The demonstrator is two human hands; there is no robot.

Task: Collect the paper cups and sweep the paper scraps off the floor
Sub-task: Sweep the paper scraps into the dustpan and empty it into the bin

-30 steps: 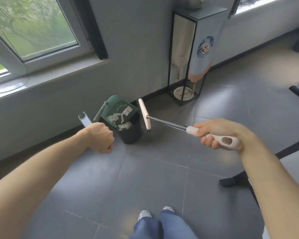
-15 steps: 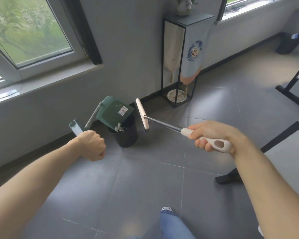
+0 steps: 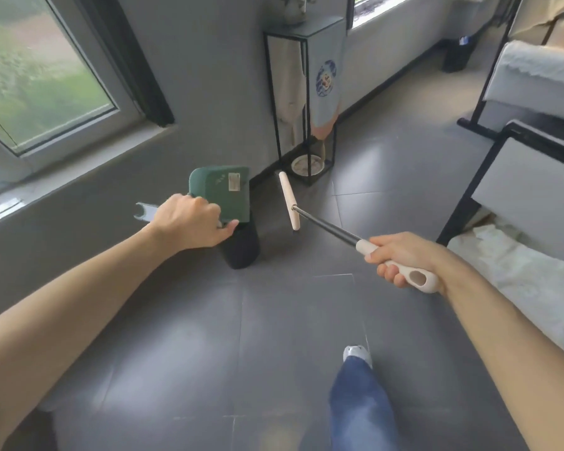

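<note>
Head view: left hand (image 3: 189, 222) grips green dustpan (image 3: 222, 193) handle, pan over black bin (image 3: 241, 249) at frame centre; right hand (image 3: 401, 258) clamped on broom (image 3: 288, 200) handle, centre right.

Grey tiled floor (image 3: 183, 359) underfoot, pale grout lines crossing it, light glaring off the tiles. A black bin (image 3: 241, 249) stands on it near the wall edge. Further along that wall, at the corner, a black-framed stand (image 3: 302, 102) rests on the floor with a round dish (image 3: 306, 165) at its base. One white shoe (image 3: 357, 353) is planted on the tiles at the near edge. A dark bin (image 3: 457, 58) sits on the floor by the far wall; black furniture legs (image 3: 479, 125) stand at the right edge.
</note>
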